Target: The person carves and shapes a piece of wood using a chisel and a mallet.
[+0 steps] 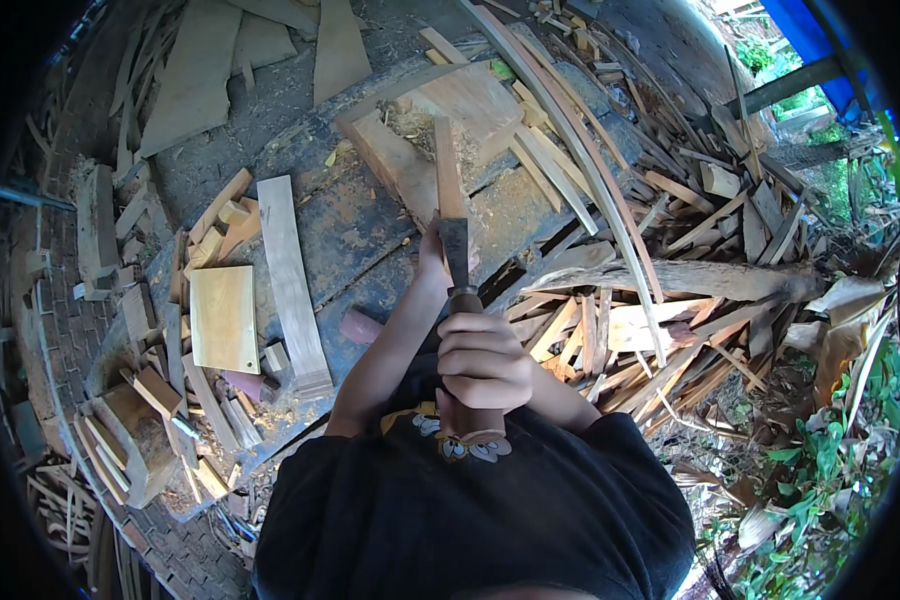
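Note:
My right hand (pixel 485 360) is closed round the thick wooden handle of a chisel (pixel 454 245), close in front of my chest. Its dark, flat steel blade points away from me and overlaps the near end of a narrow wooden strip (pixel 445 165). My left hand (pixel 432 256) is behind the blade, closed round the strip's near end, with most of its fingers hidden. Beyond the strip, a heavy wood block (pixel 475 100) with a hollow full of shavings rests on the worn, dark work table (pixel 360 235).
Left on the table are a long grey board (pixel 292 280), a pale rectangular board (pixel 224 318) and several offcuts. Long curved strips (pixel 580 150) cross the right side, beside a heap of split wood (pixel 580 335) and a log (pixel 690 280). Large flat boards (pixel 195 75) lie at the far left.

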Available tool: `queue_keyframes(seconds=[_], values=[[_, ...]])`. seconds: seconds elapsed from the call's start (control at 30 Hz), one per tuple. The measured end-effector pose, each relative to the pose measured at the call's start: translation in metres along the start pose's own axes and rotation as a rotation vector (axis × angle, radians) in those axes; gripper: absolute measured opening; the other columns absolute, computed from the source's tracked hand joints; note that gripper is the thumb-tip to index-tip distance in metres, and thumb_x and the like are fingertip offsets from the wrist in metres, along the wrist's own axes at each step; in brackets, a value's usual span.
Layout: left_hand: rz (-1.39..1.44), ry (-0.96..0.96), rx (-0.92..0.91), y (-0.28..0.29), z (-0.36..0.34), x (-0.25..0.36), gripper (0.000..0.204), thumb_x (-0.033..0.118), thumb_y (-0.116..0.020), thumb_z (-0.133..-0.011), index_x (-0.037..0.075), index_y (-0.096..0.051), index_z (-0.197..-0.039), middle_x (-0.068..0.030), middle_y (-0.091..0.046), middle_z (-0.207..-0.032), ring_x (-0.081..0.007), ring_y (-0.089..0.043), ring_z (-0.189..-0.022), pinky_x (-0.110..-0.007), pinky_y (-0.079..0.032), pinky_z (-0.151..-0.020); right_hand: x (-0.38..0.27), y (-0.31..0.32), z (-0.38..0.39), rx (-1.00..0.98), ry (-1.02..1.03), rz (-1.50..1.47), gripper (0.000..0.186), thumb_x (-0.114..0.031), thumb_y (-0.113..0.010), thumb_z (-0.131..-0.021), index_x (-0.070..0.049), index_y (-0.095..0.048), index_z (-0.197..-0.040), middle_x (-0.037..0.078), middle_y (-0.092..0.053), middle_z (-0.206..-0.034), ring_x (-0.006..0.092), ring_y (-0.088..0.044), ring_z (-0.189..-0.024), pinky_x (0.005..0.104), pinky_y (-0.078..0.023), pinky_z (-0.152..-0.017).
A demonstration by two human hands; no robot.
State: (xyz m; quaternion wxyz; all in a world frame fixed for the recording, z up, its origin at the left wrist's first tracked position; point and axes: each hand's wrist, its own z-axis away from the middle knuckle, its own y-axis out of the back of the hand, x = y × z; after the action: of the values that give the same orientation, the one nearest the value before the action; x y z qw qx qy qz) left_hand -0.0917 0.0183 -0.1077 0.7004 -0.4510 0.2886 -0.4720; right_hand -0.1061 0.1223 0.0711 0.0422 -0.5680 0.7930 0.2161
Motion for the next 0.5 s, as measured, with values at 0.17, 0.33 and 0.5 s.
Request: queue_keyframes(seconds=[0.17,0.33,0.5], values=[[-0.026,0.038,0.088,0.009,0.001,0.005,0.05,0.052,-0.041,-0.083,0.003,-0.053,-0.078,-0.0055,-0.046,-0.056,-0.0166,-0.043,-0.049,-0.028,-0.035,-0.049,-0.026,0.007,-0.001,0.051,-0.04,-0.08,0.009,-0.001,-0.055,-0.06,0.002,-0.047,-0.063,0.01,-0.049,-0.055,0.0242,-0.05,-0.045,0.0381,-0.046,-0.049],[0.05,0.041,-0.204,-0.001,0.002,0.0,0.05,0.051,-0.04,-0.083,0.003,-0.052,-0.076,-0.0047,-0.042,-0.055,-0.0168,-0.041,-0.048,-0.028,-0.035,-0.048,-0.004,0.007,-0.002,-0.109,-0.006,-0.024,0.01,0.001,-0.056,-0.06,0.002,-0.047,-0.064,0.01,-0.049,-0.058,0.0243,-0.05,-0.046,0.0395,-0.047,-0.053],[0.041,-0.003,0.057,-0.002,0.004,0.006,0.048,0.05,-0.041,-0.082,0.004,-0.052,-0.076,-0.0038,-0.041,-0.054,-0.0163,-0.038,-0.047,-0.028,-0.033,-0.048,-0.021,0.012,-0.005,0.044,-0.022,-0.09,0.009,0.002,-0.053,-0.06,0.002,-0.046,-0.066,0.011,-0.05,-0.056,0.023,-0.05,-0.045,0.0389,-0.046,-0.049]])
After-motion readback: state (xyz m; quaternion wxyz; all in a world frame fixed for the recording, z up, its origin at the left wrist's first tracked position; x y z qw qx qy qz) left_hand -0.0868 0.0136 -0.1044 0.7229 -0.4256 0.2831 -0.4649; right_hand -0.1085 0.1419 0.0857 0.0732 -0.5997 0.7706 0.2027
